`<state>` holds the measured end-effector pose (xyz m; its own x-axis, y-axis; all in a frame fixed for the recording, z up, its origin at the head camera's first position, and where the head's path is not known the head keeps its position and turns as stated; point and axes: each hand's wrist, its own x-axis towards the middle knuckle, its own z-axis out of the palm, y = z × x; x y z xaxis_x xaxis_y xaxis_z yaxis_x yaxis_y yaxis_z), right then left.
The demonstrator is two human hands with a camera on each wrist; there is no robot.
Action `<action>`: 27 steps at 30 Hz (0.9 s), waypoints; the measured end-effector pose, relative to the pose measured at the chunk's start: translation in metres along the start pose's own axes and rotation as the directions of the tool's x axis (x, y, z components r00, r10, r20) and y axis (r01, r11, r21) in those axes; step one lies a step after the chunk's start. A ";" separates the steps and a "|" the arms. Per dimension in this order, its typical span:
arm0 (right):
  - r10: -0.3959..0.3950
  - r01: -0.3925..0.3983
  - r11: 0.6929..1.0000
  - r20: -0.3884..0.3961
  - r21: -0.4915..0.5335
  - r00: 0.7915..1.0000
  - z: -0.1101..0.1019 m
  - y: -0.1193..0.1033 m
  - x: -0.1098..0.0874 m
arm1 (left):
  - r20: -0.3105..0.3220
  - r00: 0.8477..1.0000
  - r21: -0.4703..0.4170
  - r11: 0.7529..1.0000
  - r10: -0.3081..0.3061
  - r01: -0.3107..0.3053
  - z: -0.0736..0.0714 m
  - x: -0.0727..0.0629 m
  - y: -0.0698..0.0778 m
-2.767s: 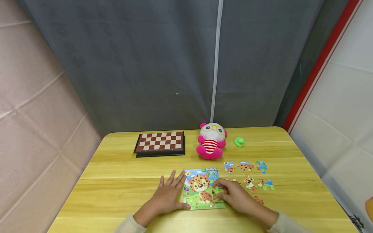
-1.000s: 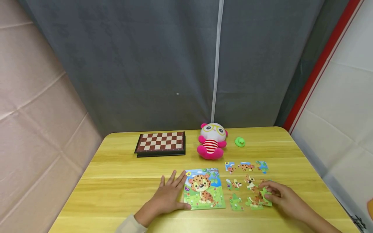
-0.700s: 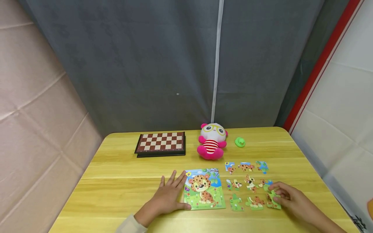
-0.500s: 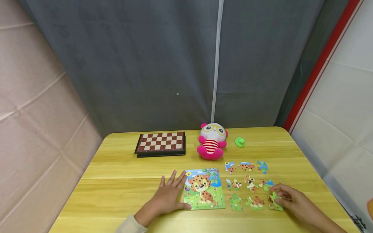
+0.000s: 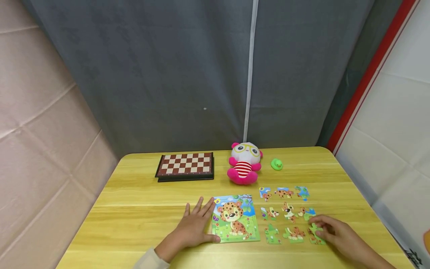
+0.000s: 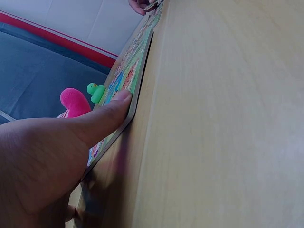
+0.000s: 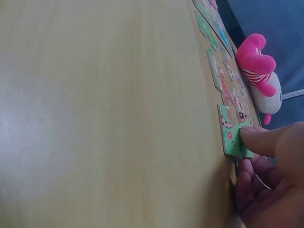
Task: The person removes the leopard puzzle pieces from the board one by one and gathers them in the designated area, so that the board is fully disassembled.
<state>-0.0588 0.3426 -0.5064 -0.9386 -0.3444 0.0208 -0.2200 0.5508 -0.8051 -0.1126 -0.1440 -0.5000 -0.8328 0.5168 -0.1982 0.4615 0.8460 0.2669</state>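
Observation:
The flat board [image 5: 235, 220], printed with a leopard cub on grass, lies on the table. My left hand [image 5: 195, 226] rests at its left edge with fingers spread, and in the left wrist view the thumb [image 6: 111, 111] lies on the board's corner. At the lower right of the loose pieces, my right hand [image 5: 337, 231] pinches a green jigsaw puzzle piece [image 5: 315, 237] between thumb and fingers. The right wrist view has the thumb on top of this puzzle piece [image 7: 230, 135], which is down at the table surface; the fingers curl at its edge.
Several other jigsaw pieces [image 5: 289, 212] lie in rows right of the board. Behind stand a folding chessboard [image 5: 184, 164], a pink and white plush toy [image 5: 243, 168] and a green rubber duck [image 5: 276, 164]. The wooden table [image 5: 134, 209] ends at a grey curtain [image 5: 168, 74].
My right hand has moved right from the board's right side with the puzzle piece and lowered it to the end of the bottom row. The left hand stays put.

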 end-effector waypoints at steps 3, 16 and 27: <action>-0.035 0.034 0.999 -0.031 -0.012 0.999 0.004 0.001 -0.001 | 0.004 1.000 0.000 1.000 -0.002 0.002 0.000 0.000 0.000; -0.048 0.045 0.995 -0.034 -0.088 0.998 0.006 0.005 0.000 | 0.001 1.000 0.006 1.000 -0.002 0.002 -0.001 0.000 0.000; -0.040 0.036 0.994 -0.040 -0.103 0.998 0.007 0.006 -0.001 | 0.003 1.000 -0.001 1.000 -0.003 0.003 -0.001 -0.001 0.000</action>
<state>-0.0577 0.3406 -0.5151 -0.9389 -0.3357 0.0764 -0.2795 0.6135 -0.7386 -0.1126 -0.1446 -0.4987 -0.8335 0.5143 -0.2017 0.4582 0.8476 0.2675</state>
